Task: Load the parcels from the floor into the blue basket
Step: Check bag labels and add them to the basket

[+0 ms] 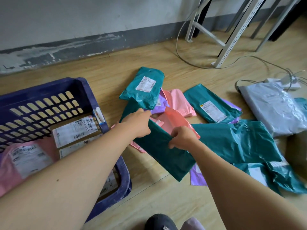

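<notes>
Both hands, left hand [138,124] and right hand [181,138], grip a dark-green flat plastic mailer parcel [159,146], right of the blue slatted plastic basket [78,90].

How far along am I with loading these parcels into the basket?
Partly done: a pink mailer and cardboard boxes lie in the blue basket. Left hand and right hand grip a dark teal mailer. A labelled teal parcel, a grey parcel and several others wait on the floor.
</notes>
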`<act>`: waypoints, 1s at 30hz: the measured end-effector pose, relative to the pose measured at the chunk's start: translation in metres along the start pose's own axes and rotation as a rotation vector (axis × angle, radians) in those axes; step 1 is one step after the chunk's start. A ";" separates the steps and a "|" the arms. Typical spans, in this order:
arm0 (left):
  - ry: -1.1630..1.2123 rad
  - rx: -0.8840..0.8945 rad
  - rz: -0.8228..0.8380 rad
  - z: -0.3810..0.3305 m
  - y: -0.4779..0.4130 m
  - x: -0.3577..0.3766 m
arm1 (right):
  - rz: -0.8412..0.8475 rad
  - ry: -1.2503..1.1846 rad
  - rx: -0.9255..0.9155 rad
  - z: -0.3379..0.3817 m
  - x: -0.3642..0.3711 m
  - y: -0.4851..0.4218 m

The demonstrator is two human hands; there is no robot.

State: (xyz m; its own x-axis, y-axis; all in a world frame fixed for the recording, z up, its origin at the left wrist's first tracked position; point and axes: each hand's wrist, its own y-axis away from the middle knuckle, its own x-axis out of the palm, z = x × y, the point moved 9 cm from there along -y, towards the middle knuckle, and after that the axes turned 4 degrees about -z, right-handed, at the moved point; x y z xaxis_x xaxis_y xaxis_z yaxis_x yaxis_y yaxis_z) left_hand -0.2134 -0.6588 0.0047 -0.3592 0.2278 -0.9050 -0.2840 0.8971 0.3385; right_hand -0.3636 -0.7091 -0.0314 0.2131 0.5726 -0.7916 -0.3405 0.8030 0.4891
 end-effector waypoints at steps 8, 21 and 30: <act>-0.087 0.127 -0.326 -0.018 0.064 -0.080 | -0.185 0.113 -0.125 0.053 -0.082 0.062; -0.312 0.116 -0.642 0.010 0.199 -0.166 | -0.560 0.369 -0.490 0.165 -0.128 0.204; -0.256 -0.024 -0.646 0.074 0.259 -0.174 | -0.592 0.548 -0.860 0.241 -0.075 0.260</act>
State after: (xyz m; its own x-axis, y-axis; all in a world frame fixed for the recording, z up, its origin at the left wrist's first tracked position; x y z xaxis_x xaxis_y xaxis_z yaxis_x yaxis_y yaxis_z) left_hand -0.1582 -0.4384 0.2309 0.1087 -0.2639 -0.9584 -0.3913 0.8749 -0.2853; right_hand -0.2470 -0.5036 0.2433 0.1948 -0.1676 -0.9664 -0.8707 0.4242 -0.2491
